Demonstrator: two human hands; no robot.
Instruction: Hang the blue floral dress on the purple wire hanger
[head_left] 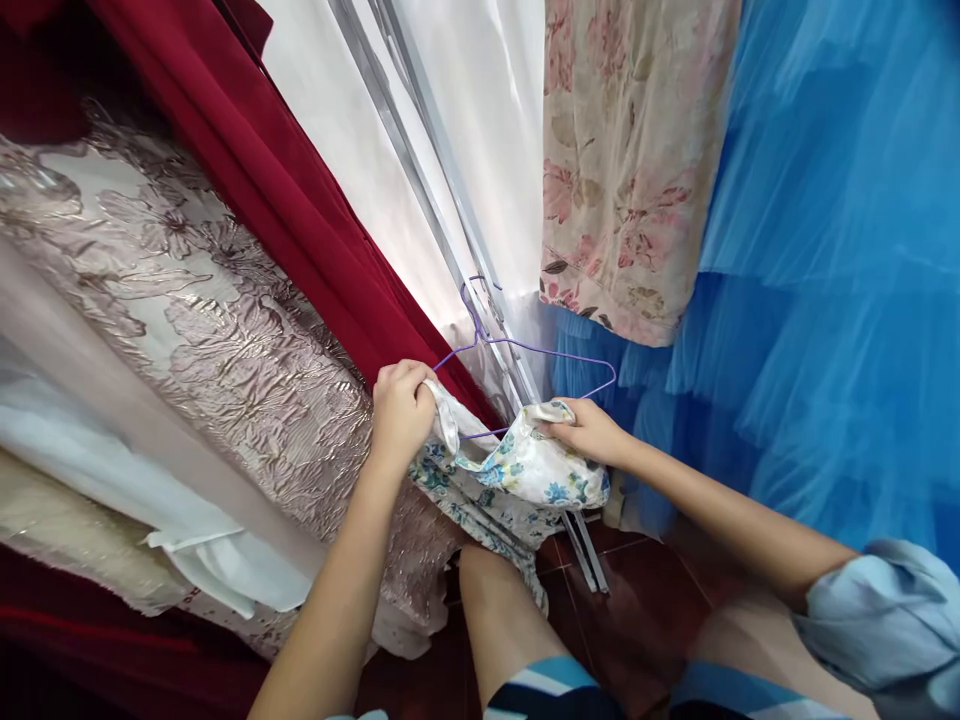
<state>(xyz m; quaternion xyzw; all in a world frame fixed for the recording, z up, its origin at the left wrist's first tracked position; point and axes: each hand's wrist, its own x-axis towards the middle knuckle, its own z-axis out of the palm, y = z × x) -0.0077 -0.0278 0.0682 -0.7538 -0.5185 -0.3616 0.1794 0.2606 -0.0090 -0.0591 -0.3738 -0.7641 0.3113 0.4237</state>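
Observation:
A white garment with blue and yellow flowers (555, 485) hangs between my two hands at the middle of the view. My left hand (403, 405) is closed on its left shoulder edge, over the left end of a purple wire hanger (540, 349). On the other side, my right hand (589, 432) pinches the garment's right shoulder edge, just below the hanger's right end. The hanger's lower bar passes partly behind the cloth, and its hook lies over a metal rail. The garment's lower part drapes down toward my knee.
Long dresses surround me: a dark red one (300, 210), a pink embossed one (247, 350), a beige floral one (622, 170) and blue tulle (825, 250). A metal pole (431, 130) runs diagonally down to the dark red tiled floor (630, 600).

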